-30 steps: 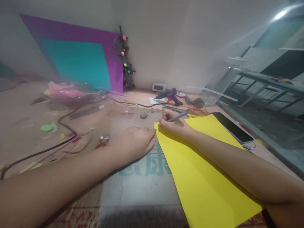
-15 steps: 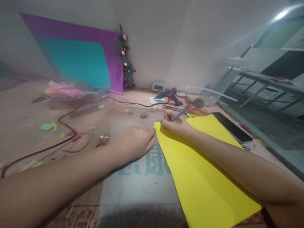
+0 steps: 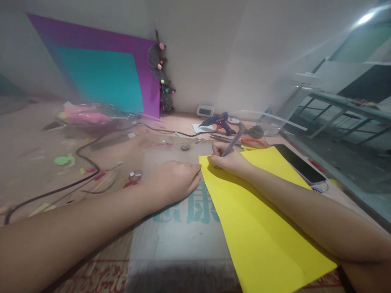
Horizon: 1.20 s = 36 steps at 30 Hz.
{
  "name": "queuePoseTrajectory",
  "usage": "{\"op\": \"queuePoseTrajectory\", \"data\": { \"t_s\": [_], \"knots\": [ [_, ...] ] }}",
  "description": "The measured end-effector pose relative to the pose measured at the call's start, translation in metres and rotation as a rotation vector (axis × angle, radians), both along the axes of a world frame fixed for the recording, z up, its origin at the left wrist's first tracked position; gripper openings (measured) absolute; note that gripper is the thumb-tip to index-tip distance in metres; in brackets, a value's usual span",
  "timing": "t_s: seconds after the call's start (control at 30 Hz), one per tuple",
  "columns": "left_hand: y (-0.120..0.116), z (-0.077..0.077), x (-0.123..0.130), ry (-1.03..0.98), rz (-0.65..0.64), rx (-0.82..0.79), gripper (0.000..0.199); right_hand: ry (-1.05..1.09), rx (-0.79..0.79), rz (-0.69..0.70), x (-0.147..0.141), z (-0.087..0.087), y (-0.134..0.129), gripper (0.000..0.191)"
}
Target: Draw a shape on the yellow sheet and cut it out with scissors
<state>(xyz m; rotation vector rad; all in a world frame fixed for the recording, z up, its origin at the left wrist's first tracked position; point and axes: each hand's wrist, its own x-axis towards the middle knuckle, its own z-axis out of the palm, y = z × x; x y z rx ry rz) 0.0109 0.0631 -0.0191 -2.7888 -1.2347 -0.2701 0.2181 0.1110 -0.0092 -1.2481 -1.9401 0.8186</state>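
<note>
- You have the table (image 3: 125, 147) across the frame, its black cord (image 3: 55, 189) at left; best keep your left forearm off it.
- Your yellow sheet (image 3: 262, 224) lies from centre to lower right, over a cloudy sheet (image 3: 180, 244); a flat backing should help you get clean marks.
- Your left hand (image 3: 175, 179), at centre, has its fingers together at the sheet's upper-left edge; you cannot tell whether they pinch it. A light, even press there would steady the paper.
- Your right hand (image 3: 230, 158), right of centre, pinches the pen; resting its heel on the paper should help control.
- Your phone (image 3: 297, 165) sits just beside the sheet at right; avoid bumping it.
- Your pen (image 3: 232, 142) leans up and right; its tip is hard to make out, so you might guide it slowly.
</note>
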Motion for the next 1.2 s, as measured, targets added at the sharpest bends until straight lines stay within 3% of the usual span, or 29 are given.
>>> {"op": "queuePoseTrajectory", "data": {
  "t_s": [0.73, 1.2],
  "knots": [
    [0.001, 0.002, 0.0, 0.009, -0.016, 0.009, 0.036, -0.133, -0.051, 0.2, -0.003, 0.011, -0.026, 0.024],
    [0.0, 0.005, 0.0, 0.008, 0.001, -0.035, 0.031, -0.073, -0.145, 0.279, -0.013, 0.01, -0.041, 0.022]
  ]
}}
